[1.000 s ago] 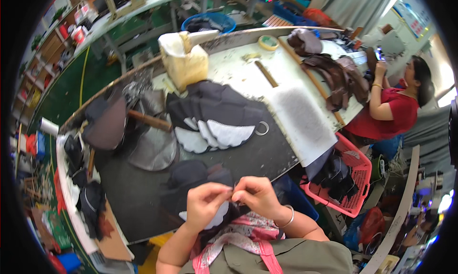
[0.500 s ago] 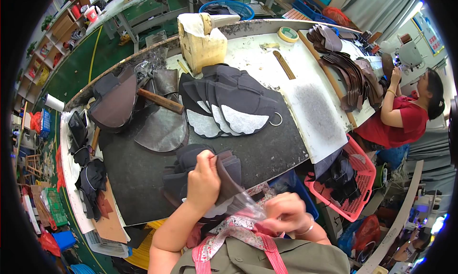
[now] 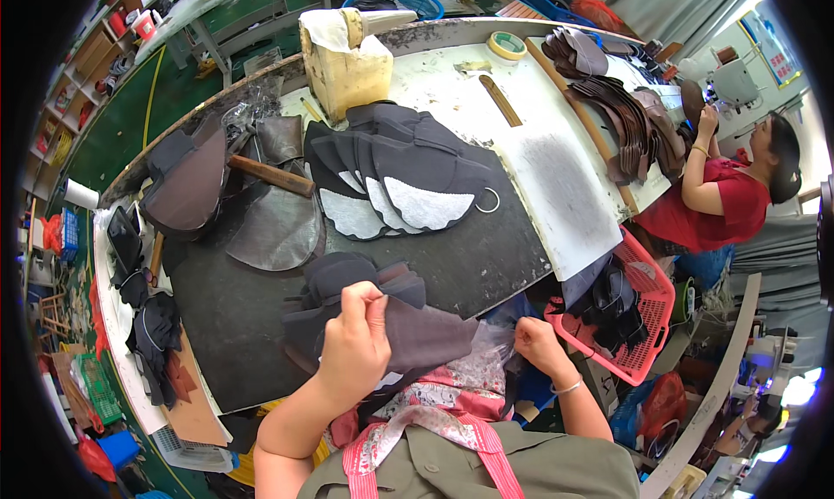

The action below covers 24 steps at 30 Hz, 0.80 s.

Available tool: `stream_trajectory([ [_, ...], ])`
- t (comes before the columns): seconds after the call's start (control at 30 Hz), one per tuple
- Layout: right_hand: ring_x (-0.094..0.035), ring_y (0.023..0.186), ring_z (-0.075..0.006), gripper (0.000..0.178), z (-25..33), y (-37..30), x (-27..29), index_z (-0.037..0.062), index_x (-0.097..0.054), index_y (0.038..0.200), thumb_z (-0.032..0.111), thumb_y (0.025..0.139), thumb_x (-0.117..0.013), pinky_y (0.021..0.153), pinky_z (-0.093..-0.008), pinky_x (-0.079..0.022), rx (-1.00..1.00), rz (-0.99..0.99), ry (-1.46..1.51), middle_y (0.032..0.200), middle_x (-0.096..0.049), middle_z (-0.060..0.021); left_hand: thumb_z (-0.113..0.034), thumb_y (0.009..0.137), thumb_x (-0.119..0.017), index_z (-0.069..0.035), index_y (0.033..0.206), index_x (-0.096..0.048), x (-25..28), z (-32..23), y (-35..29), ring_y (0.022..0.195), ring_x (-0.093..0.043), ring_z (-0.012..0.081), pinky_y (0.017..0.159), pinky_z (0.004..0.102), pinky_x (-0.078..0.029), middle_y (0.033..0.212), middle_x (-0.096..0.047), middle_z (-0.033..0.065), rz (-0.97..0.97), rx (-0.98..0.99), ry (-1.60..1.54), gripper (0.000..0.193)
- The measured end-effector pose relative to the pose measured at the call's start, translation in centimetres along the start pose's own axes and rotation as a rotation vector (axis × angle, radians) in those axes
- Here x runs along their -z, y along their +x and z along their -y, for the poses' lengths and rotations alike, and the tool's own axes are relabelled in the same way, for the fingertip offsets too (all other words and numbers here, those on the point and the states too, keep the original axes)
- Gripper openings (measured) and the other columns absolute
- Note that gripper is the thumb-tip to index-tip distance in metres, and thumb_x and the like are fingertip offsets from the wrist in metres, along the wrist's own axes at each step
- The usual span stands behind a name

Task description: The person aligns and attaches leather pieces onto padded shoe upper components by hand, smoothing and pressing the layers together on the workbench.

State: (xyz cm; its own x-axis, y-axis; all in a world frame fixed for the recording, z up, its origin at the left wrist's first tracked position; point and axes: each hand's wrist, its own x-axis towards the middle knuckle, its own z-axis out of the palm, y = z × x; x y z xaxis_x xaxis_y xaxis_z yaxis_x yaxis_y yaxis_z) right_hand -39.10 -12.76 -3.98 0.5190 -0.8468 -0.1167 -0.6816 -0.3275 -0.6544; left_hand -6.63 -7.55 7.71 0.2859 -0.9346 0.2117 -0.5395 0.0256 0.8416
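Note:
My left hand [image 3: 354,338] is closed, pinching the upper left edge of a dark brown shoe-upper piece [image 3: 426,336] over the table's front edge. Clear plastic film [image 3: 497,338] stretches from the piece's right end to my right hand [image 3: 543,350], whose fingers are closed on it. Just beyond my left hand lies a pile of black and brown cut pieces [image 3: 347,273], partly hidden by it. Farther back, black pieces with whitish curved ends [image 3: 421,205] are fanned out, a pale ring [image 3: 489,201] beside them. A wooden-handled hammer [image 3: 271,176] lies near a shiny dark piece [image 3: 276,231].
A cut-open yellowish plastic jug [image 3: 347,73] and a tape roll [image 3: 506,46] stand at the back of the table. A pink basket [image 3: 662,312] holding black pieces is at right. Beyond it, a person in red [image 3: 725,191] works beside stacked brown pieces [image 3: 612,121].
My right hand has moved right, drawing the film away from the brown piece. The piece has swung from hanging steeply to lying more level. My left hand keeps its pinch.

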Motion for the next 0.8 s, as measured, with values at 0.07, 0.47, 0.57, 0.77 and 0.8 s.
stream_trajectory([
  [0.07, -0.055, 0.063, -0.0304, 0.010, -1.0, -0.7, -0.9, 0.0001, -0.052, 0.073, -0.005, 0.067, -0.058, 0.057, -0.0361, -0.045, -0.002, -0.014, -0.106, 0.070, -0.054, -0.0116, -0.003, 0.094, -0.049, -0.002, 0.099, -0.042, -0.4, -0.6, 0.0, 0.047, -0.055, 0.0240, 0.043, 0.0312, -0.036, 0.061, -0.052, 0.0114, 0.006, 0.000, -0.101, 0.009],
  [0.47, -0.066, 0.075, -0.0227, 0.042, 18.1, 3.0, 4.0, -0.0036, -0.056, 0.107, 0.010, 0.074, -0.076, 0.064, -0.0304, -0.051, 0.328, 0.153, 0.635, 0.088, -0.063, -0.0156, -0.014, 0.088, -0.060, -0.001, 0.099, -0.045, -1.8, -3.3, -2.2, 0.069, -0.063, 0.0226, 0.060, 0.0310, -0.050, 0.080, -0.064, 0.0138, 0.223, -0.331, -0.645, 0.022],
  [0.57, -0.058, 0.052, -0.0209, 0.011, 19.4, 4.6, 2.7, -0.0028, -0.059, 0.091, 0.000, 0.082, -0.064, 0.047, -0.0296, -0.043, 0.344, 0.043, 0.561, 0.064, -0.057, -0.0119, -0.025, 0.072, -0.077, 0.000, 0.108, -0.047, 0.2, -1.7, -1.7, 0.090, -0.062, 0.0340, 0.078, 0.0423, -0.050, 0.101, -0.064, 0.0173, -0.105, -0.664, -0.279, 0.053],
  [0.77, -0.054, 0.064, -0.0057, 0.020, 20.2, 6.1, 1.7, -0.0055, -0.058, 0.105, 0.010, 0.095, -0.051, 0.055, -0.0238, -0.045, 0.322, 0.204, 0.893, 0.074, -0.062, -0.0030, -0.012, 0.067, -0.082, -0.001, 0.104, -0.053, 4.0, 2.7, -3.7, 0.090, -0.059, 0.0121, 0.080, 0.0263, -0.047, 0.104, -0.060, 0.0084, 0.560, 0.299, -0.741, 0.048],
  [0.8, -0.055, 0.069, -0.0059, 0.021, 20.5, 6.1, 1.5, -0.0055, -0.058, 0.107, 0.010, 0.096, -0.049, 0.060, -0.0229, -0.046, 0.258, 0.204, 1.025, 0.080, -0.063, -0.0031, -0.006, 0.069, -0.079, -0.001, 0.103, -0.055, 4.4, 3.9, -4.5, 0.096, -0.055, 0.0100, 0.083, 0.0257, -0.044, 0.108, -0.058, 0.0060, 0.639, 0.429, -0.779, 0.042],
])
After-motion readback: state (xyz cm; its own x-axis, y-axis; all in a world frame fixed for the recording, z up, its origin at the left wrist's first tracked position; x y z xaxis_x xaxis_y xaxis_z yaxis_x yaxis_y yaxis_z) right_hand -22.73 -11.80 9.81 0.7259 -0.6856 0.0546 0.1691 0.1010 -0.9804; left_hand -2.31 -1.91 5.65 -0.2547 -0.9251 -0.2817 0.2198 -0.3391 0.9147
